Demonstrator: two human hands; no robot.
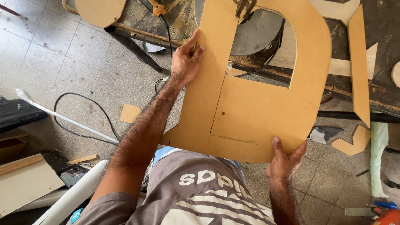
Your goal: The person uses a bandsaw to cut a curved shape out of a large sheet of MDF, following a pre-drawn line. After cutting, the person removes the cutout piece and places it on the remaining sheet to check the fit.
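A large tan fibreboard sheet (258,112), with a rounded arch-shaped cut-out near its top, lies over the edge of a dark workbench (383,25) and reaches toward my waist. My left hand (186,60) grips the board's left edge, thumb on top. At the rounded near corner, my right hand (285,162) holds the bottom edge with the thumb up on the board's face. A saw blade with its metal guard (246,6) stands at the board's far edge, above a grey round machine part (256,33) seen through the cut-out.
Offcut strips (359,62) lie on the bench at right. Board scraps (130,113) and a black cable (79,116) are on the tiled floor, beside a wrapped white pole (62,118). Boards and clutter (25,179) sit at lower left; an orange tool (385,214) at lower right.
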